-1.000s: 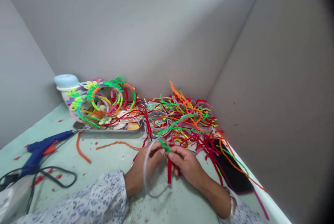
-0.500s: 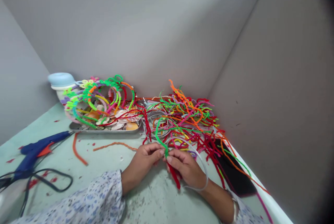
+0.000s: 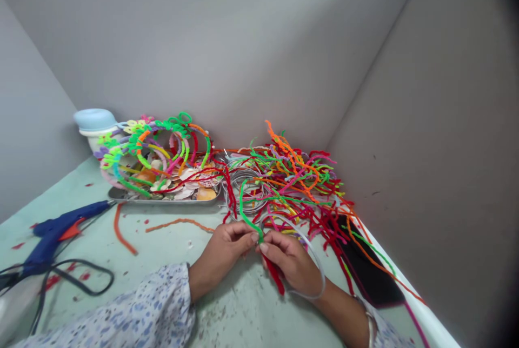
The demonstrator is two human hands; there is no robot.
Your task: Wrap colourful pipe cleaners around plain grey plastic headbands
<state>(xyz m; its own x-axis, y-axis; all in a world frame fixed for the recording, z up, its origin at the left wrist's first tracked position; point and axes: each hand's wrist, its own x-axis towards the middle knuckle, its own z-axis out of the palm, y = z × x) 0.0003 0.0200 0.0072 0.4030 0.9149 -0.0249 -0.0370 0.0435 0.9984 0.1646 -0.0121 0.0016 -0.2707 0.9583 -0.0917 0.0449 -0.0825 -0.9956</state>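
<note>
1. Fingers of our L hand (image 3: pixel 227 251) are pinched, thumb to index, on the green fuzzy stem (image 3: pixel 245 210) near its lower end; our R hand (image 3: pixel 294 264) is closed, thumb + fingers, where green meets the red fuzzy strip (image 3: pixel 276 279).
2. Handling (our guess): stem's v. light, soft outside, prob. bendy wire core; not slippery or fragile. Best hold = close to the join, fingertips only.
3. Pale hoop (image 3: pixel 323 275) looks light, springy + smoother, so might twist; we'd hold it nr the join too.
4. Rel. to fingertips: green runs up + away; red hangs below, nearer us; hoop arcs round R hand. Can't tell if red's wound on hoop.
5. Beyond fingers: tangled stem pile (image 3: pixel 298 175); glue gun (image 3: pixel 51 234) well to their L.
</note>
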